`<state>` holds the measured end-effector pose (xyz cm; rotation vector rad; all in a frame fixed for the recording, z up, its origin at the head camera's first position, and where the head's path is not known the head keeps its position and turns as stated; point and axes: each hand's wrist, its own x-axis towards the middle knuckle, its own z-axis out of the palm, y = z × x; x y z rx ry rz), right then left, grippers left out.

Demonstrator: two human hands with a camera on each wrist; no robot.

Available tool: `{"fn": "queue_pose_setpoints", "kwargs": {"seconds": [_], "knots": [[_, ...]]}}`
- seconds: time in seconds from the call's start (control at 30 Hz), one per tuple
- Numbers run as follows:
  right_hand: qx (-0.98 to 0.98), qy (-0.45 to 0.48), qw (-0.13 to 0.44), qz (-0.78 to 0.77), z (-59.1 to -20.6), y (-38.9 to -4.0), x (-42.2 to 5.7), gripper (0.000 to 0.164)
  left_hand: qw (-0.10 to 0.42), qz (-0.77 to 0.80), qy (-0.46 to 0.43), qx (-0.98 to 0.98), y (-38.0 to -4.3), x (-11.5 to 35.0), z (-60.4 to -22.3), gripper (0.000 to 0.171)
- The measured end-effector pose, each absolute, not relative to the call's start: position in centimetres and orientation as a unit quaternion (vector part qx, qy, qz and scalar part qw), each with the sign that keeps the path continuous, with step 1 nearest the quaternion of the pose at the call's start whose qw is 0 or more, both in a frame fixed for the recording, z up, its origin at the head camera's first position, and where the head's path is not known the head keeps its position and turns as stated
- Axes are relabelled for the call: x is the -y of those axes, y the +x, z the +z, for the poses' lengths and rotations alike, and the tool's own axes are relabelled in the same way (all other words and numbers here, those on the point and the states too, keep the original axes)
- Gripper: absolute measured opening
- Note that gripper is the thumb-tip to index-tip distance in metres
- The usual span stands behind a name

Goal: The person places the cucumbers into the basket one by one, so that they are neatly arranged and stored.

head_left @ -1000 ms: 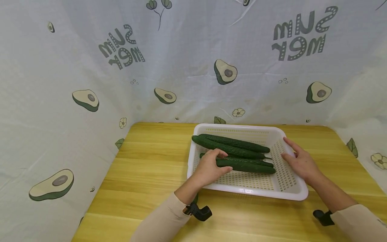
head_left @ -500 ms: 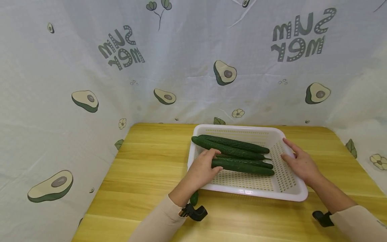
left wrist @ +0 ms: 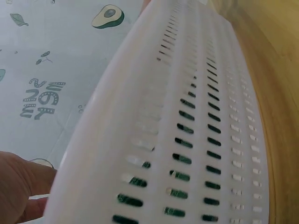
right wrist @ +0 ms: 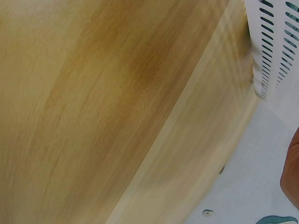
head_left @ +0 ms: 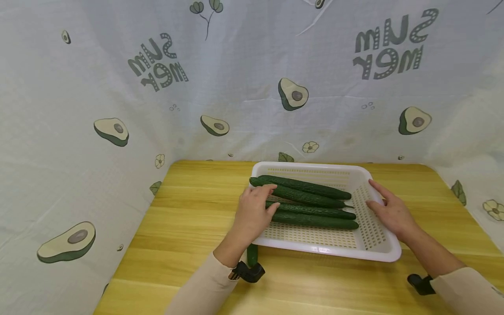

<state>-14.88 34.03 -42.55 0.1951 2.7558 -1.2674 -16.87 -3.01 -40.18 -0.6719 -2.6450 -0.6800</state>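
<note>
Several long green cucumbers lie side by side in a white perforated plastic basket. My left hand is over the basket's left end, fingers curved above the cucumbers' left ends, thumb apart from them and a gap between. In the left wrist view, part of that hand shows beyond the basket's rim. My right hand holds the basket's right rim, thumb on the inner side. Another cucumber shows on the table below my left wrist, partly hidden by it and the basket.
The basket stands on a yellow wood-grain table. A pale curtain printed with avocados hangs behind and at both sides. Each wrist wears a black camera mount.
My left hand has moved left, from the front cucumber's middle to the basket's left end, letting go of that cucumber. More of the cucumber on the table shows. My right hand has stayed put.
</note>
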Motion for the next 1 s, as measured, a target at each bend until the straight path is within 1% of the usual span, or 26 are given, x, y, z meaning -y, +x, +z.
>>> {"fn": "queue_pose_setpoints", "kwargs": {"seconds": [0.2,0.33,0.4,0.5,0.67,0.73,0.87,1.0], "knots": [[-0.902,0.061,0.051,-0.424,-42.6,-14.9,-34.1,0.068,0.164,-0.312,-0.2,0.914,-16.9,5.3,-40.0,0.042],[-0.905,0.061,0.053,-0.417,-42.5,-15.0,-33.9,0.068,0.18,-0.343,-0.168,0.906,-16.7,7.2,-40.7,0.04],[-0.907,0.062,0.052,-0.414,-42.5,-15.0,-33.9,0.068,0.18,-0.353,-0.148,0.906,-16.7,8.0,-41.3,0.04],[-0.907,0.062,0.051,-0.413,-42.5,-15.0,-34.0,0.068,0.158,-0.377,-0.12,0.905,-17.0,9.2,-42.6,0.04],[-0.907,0.065,0.049,-0.413,-42.6,-15.0,-34.3,0.068,0.073,-0.425,-0.079,0.899,-17.9,9.9,-46.1,0.047],[-0.907,0.066,0.048,-0.412,-42.6,-15.0,-34.3,0.069,0.048,-0.425,-0.071,0.901,-18.4,9.7,-47.4,0.049],[-0.909,0.065,0.051,-0.408,-42.5,-15.0,-34.2,0.069,0.033,-0.41,-0.072,0.908,-18.8,9.2,-49.0,0.052],[-0.912,0.065,0.051,-0.402,-42.5,-15.0,-34.0,0.07,0.034,-0.406,-0.056,0.912,-18.7,9.4,-49.0,0.053]]}}
